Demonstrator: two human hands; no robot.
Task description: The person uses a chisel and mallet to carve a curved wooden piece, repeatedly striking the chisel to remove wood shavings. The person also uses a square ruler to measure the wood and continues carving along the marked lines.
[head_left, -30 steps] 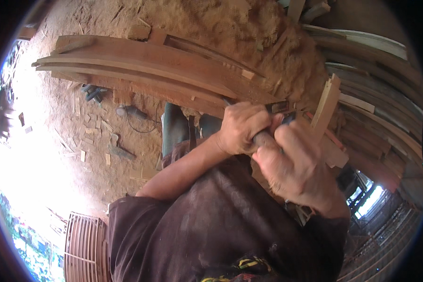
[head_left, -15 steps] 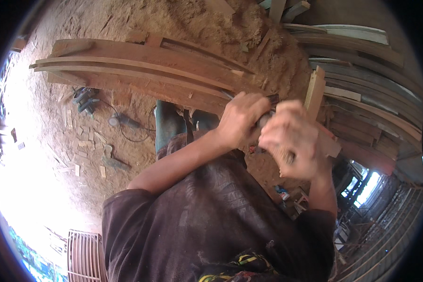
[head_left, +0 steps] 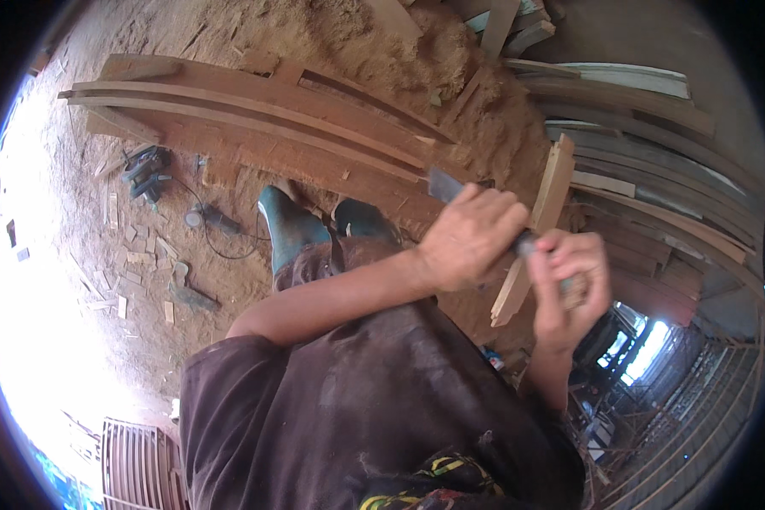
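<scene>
A chisel-like tool with a flat grey blade [head_left: 444,184] slants across in front of my body, its tip over the end of the long boards. My left hand [head_left: 476,231] is closed round its middle, with the blade sticking out past the knuckles. Further right, my right hand [head_left: 574,285] is curled round the handle end, where a tan, wood-like butt shows between palm and fingers. Just behind both hands, a squared timber piece [head_left: 540,221] with a stepped end stands out at a slant. The tool's exact kind is partly hidden by my fingers.
Long boards and strips [head_left: 246,115] lie across a wide plank ahead of me. A corded power tool [head_left: 147,174] and a second one [head_left: 208,219] rest on the sawdust floor at left, among wood scraps. Stacked lumber [head_left: 654,161] fills the right side.
Both hands have shifted right and down, and the right hand's blur has lessened. The blade now shows clearly beyond the left hand. The view has turned slightly.
</scene>
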